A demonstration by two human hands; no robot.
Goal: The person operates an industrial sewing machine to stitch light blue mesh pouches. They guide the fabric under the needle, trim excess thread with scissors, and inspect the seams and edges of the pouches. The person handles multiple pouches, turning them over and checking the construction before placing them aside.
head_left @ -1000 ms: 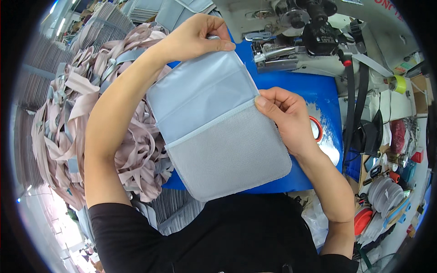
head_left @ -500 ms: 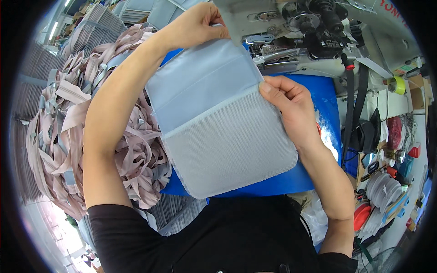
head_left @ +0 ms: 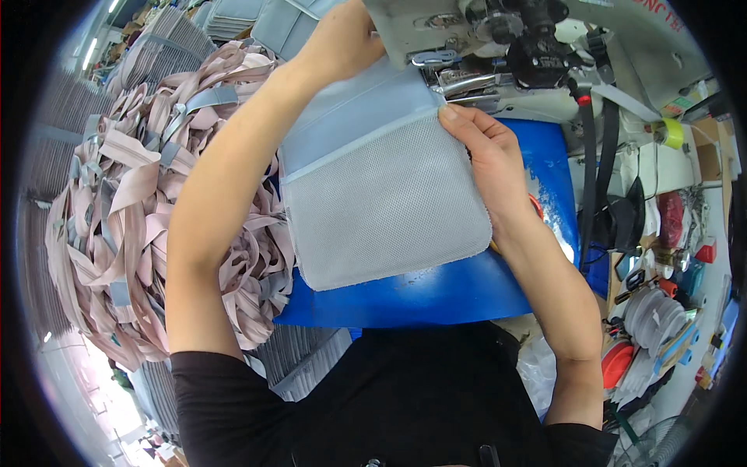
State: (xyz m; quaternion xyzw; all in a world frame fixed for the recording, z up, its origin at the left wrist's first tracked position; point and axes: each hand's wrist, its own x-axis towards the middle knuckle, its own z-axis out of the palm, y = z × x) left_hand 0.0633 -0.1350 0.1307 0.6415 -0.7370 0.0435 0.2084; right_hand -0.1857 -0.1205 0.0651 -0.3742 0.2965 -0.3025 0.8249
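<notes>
A light grey-blue fabric panel [head_left: 358,124] with a grey mesh pocket [head_left: 389,202] on its near half lies over the blue work surface. My right hand [head_left: 486,148] pinches the panel's right edge at the pocket's top band, thumb on top. At the far end, my left hand [head_left: 342,43] is closed at the panel's upper edge, close beside the sewing machine [head_left: 537,47]. Its fingertips are partly hidden by the machine head. The panel's far right corner runs under the machine's head, so the needle area does not show.
To the left is a large heap of pink zipper tape strips [head_left: 132,210]. Stacks of grey panels [head_left: 163,47] stand behind it. A blue table [head_left: 405,300] spans the middle. On the right are black straps [head_left: 599,156], white spools [head_left: 654,319] and a red round dish [head_left: 617,364].
The panel has slid away from me, toward the machine, and more blue table shows at its near edge. Both hands have moved farther away with it, still on its edges.
</notes>
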